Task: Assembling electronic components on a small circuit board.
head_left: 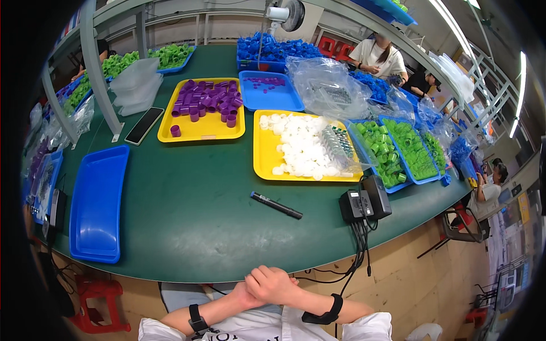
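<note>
Close to my body, at the table's near edge, my right hand (269,284) is closed over my left hand (243,295). The left one is mostly covered, so its fingers do not show. Beyond them a dark marker pen (276,205) lies on the green table (187,210). Farther off, a yellow tray (263,165) holds a heap of white caps (301,145) and a clear bag of small metallic parts (341,142). Another yellow tray (202,135), to its left, carries purple ring-shaped caps (207,102).
An unfilled blue tray (96,210) lies at left, near a phone (144,126). Black power adapters (364,203) with hanging cables sit at the right edge. Blue trays of green parts (412,153) stand beyond. A grey metal frame post (96,68) rises at left. Other people work behind.
</note>
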Demonstrator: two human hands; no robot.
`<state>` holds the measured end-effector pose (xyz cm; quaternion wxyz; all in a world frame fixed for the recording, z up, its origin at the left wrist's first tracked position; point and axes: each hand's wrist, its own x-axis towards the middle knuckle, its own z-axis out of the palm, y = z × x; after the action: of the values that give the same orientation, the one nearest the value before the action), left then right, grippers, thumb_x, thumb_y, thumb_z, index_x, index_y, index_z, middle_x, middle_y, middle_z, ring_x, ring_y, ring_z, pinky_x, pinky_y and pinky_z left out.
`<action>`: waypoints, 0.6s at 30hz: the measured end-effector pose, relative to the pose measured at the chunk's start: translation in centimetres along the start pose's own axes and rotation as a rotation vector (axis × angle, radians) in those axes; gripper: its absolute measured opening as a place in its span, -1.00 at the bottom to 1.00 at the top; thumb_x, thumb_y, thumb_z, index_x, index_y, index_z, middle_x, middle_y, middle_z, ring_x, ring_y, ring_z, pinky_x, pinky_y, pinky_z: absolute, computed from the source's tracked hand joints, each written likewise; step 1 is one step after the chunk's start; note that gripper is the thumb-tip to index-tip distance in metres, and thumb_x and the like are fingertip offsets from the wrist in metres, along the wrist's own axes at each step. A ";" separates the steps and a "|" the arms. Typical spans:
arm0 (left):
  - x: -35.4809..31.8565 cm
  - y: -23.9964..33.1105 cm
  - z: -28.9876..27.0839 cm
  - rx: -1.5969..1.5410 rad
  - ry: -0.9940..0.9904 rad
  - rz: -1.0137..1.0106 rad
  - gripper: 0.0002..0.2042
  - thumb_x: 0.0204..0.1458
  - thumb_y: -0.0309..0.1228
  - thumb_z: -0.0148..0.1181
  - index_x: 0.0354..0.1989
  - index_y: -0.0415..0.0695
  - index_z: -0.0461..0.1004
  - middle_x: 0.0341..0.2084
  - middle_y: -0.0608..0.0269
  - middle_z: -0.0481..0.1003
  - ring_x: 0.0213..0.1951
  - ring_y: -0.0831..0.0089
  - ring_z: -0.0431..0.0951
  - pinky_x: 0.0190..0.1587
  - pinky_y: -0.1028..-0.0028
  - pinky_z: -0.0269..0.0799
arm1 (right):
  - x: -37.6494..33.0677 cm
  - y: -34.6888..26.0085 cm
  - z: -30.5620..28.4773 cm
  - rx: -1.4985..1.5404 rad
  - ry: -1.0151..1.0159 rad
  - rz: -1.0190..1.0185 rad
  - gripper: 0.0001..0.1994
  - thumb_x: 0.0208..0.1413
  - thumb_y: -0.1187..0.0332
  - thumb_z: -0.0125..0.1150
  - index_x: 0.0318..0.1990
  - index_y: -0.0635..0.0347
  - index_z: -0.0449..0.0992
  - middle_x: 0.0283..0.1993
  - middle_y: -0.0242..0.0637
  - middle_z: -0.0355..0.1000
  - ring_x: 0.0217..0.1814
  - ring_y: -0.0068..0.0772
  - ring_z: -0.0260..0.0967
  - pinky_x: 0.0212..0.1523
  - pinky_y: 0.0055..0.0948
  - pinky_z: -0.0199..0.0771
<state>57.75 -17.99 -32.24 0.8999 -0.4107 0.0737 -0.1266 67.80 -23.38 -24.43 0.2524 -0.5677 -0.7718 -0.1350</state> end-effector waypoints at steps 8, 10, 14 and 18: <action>-1.0 5.2 -5.5 0.279 0.291 0.343 -0.77 0.14 -0.36 -0.23 -0.24 -0.28 0.27 -0.37 0.20 0.39 -0.40 0.46 0.43 -0.24 0.45 0.48 | -1.3 0.5 -0.2 0.087 0.025 -0.213 -0.88 -0.37 0.38 0.12 -0.58 0.15 0.34 -0.63 -0.44 0.17 -0.62 -0.54 0.16 -0.67 -0.61 0.08; -0.7 1.8 -2.1 0.066 0.353 0.352 -0.81 0.13 -0.37 -0.19 -0.49 -0.15 0.26 -0.59 0.31 0.32 -0.62 0.49 0.32 -0.57 0.53 0.37 | -1.2 1.1 -1.3 0.128 0.065 -0.214 -0.87 -0.33 0.40 0.17 -0.55 0.16 0.37 -0.64 -0.44 0.18 -0.64 -0.53 0.16 -0.68 -0.59 0.08; -3.4 -1.8 -0.6 0.763 0.565 0.231 -0.67 0.03 -0.42 -0.05 -0.76 -0.02 0.10 -0.85 0.43 0.06 -0.81 0.59 0.06 -0.76 0.57 -0.12 | 0.8 3.4 -3.2 0.220 0.224 -0.106 -0.86 -0.22 0.45 0.29 -0.53 0.16 0.40 -0.67 -0.45 0.18 -0.70 -0.49 0.15 -0.72 -0.53 0.11; -5.6 -7.7 8.4 1.158 0.779 0.292 -0.69 -0.02 -0.38 -0.02 -0.79 -0.07 0.18 -0.86 0.36 0.13 -0.82 0.58 0.06 -0.77 0.53 -0.12 | -0.7 6.7 -3.6 0.135 0.245 0.183 -0.84 -0.17 0.45 0.31 -0.59 0.17 0.39 -0.70 -0.36 0.21 -0.72 -0.34 0.19 -0.73 -0.42 0.15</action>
<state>53.08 -15.18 -20.72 0.8896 0.2225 0.3649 -0.1611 75.10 -23.64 -22.35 0.3935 -0.5967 -0.6876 -0.1275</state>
